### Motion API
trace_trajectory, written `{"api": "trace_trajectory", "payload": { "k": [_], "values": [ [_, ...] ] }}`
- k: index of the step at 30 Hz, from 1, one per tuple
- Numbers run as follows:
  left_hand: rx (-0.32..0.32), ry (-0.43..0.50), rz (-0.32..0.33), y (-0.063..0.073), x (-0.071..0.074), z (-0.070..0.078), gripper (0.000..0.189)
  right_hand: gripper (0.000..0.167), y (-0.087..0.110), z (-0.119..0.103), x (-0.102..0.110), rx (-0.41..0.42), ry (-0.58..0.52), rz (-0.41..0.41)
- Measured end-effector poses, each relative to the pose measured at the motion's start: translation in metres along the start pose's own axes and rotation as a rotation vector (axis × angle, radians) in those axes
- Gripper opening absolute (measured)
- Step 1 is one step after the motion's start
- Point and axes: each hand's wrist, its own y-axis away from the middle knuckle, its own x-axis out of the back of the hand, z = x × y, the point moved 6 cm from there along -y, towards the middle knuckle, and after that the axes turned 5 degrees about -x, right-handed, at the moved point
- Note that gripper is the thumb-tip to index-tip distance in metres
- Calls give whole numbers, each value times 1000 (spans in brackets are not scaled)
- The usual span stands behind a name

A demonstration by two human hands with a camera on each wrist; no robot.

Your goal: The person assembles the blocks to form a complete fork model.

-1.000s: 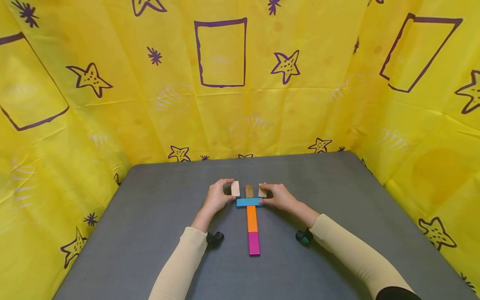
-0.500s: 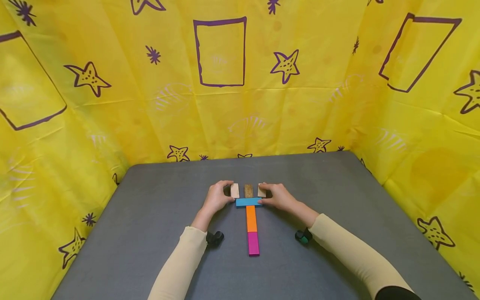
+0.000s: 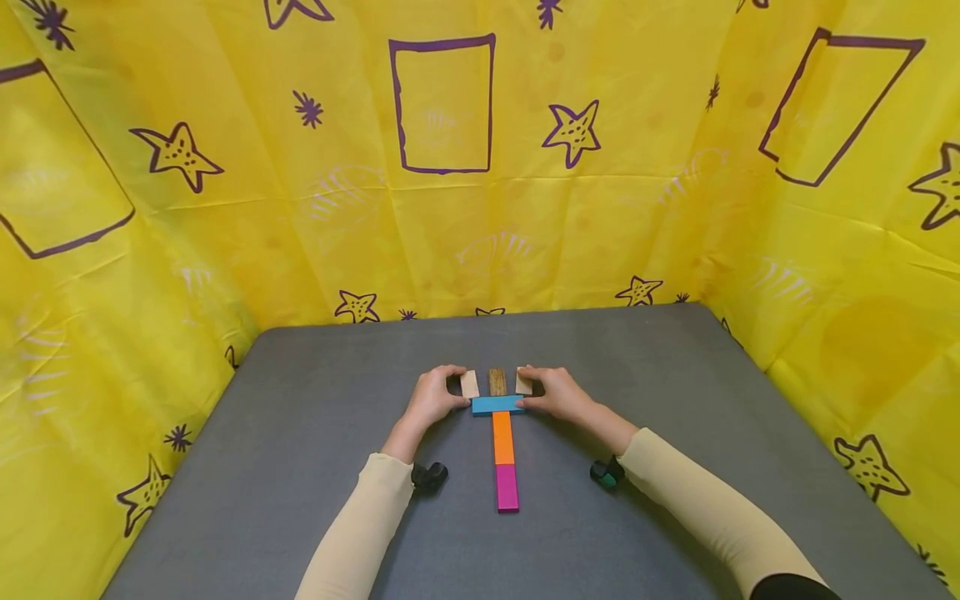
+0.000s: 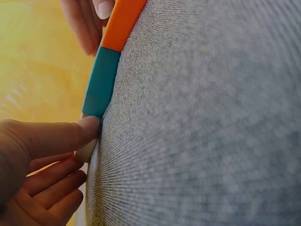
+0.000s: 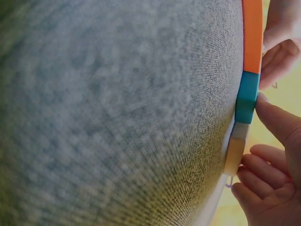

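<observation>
My left hand [image 3: 432,394] pinches a light wooden block [image 3: 469,384] between thumb and fingers, by the left end of a blue block [image 3: 497,405]. In the left wrist view the thumb covers part of this wooden block [image 4: 86,151]. Opposite it, my right hand [image 3: 561,395] holds a second light wooden block [image 3: 523,382]; its fingers are at the block and its thumb touches the blue block's right end. Between the two stands a brown wooden block [image 3: 497,382]. An orange block [image 3: 502,437] and a magenta block [image 3: 507,487] run from the blue one toward me in a line.
All blocks lie on a grey cloth-covered table [image 3: 300,500]. Yellow patterned curtains [image 3: 450,233] enclose its back and sides. A black wrist camera [image 3: 430,477] sits under the left wrist, another camera [image 3: 607,473] under the right.
The left hand has brought its light wooden block slightly nearer to me, closer to the blue block, and its angle has shifted a little. The right hand stays almost still.
</observation>
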Motion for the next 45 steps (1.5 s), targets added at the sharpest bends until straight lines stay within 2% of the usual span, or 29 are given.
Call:
{"api": "trace_trajectory", "payload": {
  "k": [17, 34, 45],
  "values": [
    [26, 20, -13, 0, -1, -3, 53, 63, 0, 1, 0, -3, -9, 3],
    [50, 23, 9, 0, -1, -3, 55, 63, 0, 1, 0, 9, -4, 10],
    [37, 3, 5, 0, 1, -3, 55, 63, -1, 2, -1, 3, 1, 7]
  ]
}}
